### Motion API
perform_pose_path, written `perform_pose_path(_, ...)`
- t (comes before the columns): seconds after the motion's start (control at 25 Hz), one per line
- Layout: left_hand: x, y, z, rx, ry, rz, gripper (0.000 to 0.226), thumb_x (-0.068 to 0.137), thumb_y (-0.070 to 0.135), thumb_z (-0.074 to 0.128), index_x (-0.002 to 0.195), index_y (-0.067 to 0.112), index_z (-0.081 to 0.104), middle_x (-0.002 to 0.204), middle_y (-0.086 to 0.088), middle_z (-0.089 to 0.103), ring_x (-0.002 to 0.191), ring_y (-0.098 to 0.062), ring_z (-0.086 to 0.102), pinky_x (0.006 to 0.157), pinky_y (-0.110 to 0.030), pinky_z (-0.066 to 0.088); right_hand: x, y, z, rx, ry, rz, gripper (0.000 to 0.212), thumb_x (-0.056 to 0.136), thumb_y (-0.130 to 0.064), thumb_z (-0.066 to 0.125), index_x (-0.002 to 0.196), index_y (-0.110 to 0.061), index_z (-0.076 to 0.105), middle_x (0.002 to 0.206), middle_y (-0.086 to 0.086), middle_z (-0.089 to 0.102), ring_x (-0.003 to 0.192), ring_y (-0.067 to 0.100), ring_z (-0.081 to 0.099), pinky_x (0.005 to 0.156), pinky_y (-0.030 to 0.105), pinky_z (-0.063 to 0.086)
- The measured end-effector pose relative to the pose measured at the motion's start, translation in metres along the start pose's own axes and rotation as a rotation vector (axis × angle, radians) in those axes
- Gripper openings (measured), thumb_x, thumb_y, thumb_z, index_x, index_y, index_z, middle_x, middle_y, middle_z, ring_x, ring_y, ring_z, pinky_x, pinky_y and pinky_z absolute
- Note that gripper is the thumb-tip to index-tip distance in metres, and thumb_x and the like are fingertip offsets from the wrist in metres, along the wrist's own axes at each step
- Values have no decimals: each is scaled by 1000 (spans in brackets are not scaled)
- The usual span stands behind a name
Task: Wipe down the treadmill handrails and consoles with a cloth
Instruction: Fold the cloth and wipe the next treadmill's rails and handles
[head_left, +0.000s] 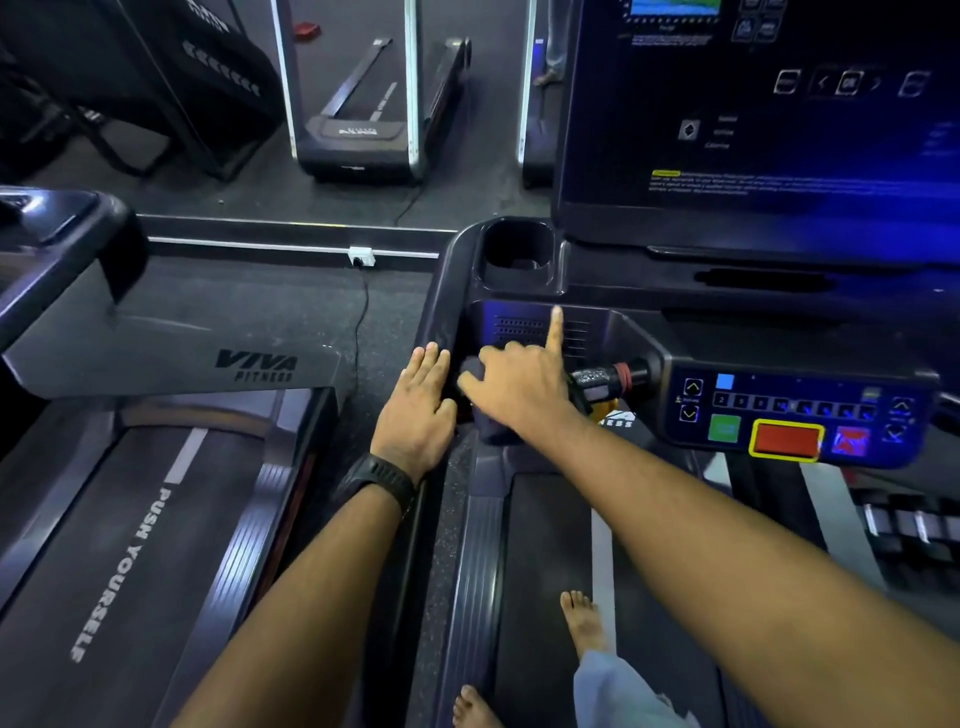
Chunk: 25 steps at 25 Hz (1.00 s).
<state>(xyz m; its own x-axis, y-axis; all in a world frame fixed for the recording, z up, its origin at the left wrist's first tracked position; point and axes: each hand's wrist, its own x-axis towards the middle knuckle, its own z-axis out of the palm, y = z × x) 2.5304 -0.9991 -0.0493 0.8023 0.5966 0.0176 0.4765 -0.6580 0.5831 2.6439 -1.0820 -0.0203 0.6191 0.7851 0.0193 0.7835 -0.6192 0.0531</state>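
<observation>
I stand barefoot on a dark treadmill. My left hand lies flat with straight fingers on the left handrail, and a black watch sits on its wrist. My right hand grips a dark cloth bunched under its palm, against the inner side of the rail below the speaker grille. Its index finger points straight up. To the right are the button console and, above it, the large dark screen.
A cup holder sits at the rail's far corner. A short grip bar with a red ring juts left from the console. Another treadmill stands to the left, across a narrow floor gap. Beyond both is a power socket.
</observation>
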Motion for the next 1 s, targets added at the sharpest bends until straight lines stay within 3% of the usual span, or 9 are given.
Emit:
perform_pose_path(0.12,0,1,1,-7,-3,-9,66,91,5,44,155,10,27,164,-3,15,152,-12,4,116,-14,-4,-26,-6,25,-12,-27,-49,45,87,-57,52,120,-27,61,117,10,63,101,32,61,99,57,35)
perform_pose_path(0.2,-2,1,1,-9,-14,-6,67,90,5,44,155,10,26,164,-4,14,152,-12,3,119,-19,-2,-32,-8,25,-29,-30,-98,43,87,-56,55,120,-28,60,116,9,62,101,32,61,90,52,41)
perform_pose_path(0.28,-2,2,-1,-4,-17,3,68,90,5,45,155,10,25,165,-4,14,152,-12,3,119,-20,-1,5,-4,10,137,-105,13,37,89,-51,50,113,-28,65,113,7,66,103,33,63,88,47,45)
perform_pose_path(0.36,-2,3,-2,5,-26,7,70,89,6,46,155,10,24,165,-3,12,152,-12,1,121,-22,-1,19,-6,-2,231,-210,84,36,89,-48,49,110,-26,68,113,7,68,106,34,63,91,47,45)
perform_pose_path(0.52,-3,5,-3,31,-53,-14,73,89,11,50,156,12,20,165,-1,8,152,-10,-2,123,-27,2,-32,-10,30,-15,59,-39,37,86,-53,56,107,-25,64,105,5,64,98,29,61,92,51,41)
perform_pose_path(0.68,-3,4,-1,126,-83,14,79,88,16,52,157,10,14,166,-5,3,152,-14,-6,124,-29,0,20,-1,1,242,-209,91,39,86,-52,48,106,-25,69,107,5,69,100,32,64,86,45,44)
perform_pose_path(0.84,-5,2,0,174,-88,18,79,93,32,50,157,9,12,165,-5,1,152,-15,-7,124,-30,-2,-36,-1,29,14,94,-32,37,84,-53,52,105,-27,66,102,2,65,94,27,62,88,48,39)
perform_pose_path(0.88,-5,2,1,193,-100,27,80,90,36,47,157,8,11,165,-7,1,152,-17,-7,124,-32,-1,-25,5,28,33,52,-75,36,83,-52,53,104,-27,66,102,2,65,95,28,63,87,47,40)
perform_pose_path(1.0,-7,1,2,229,-119,39,92,76,40,37,157,7,10,165,-9,0,152,-19,-8,124,-34,-1,17,10,0,282,-180,89,34,83,-50,50,103,-28,68,107,4,69,101,32,65,83,42,43)
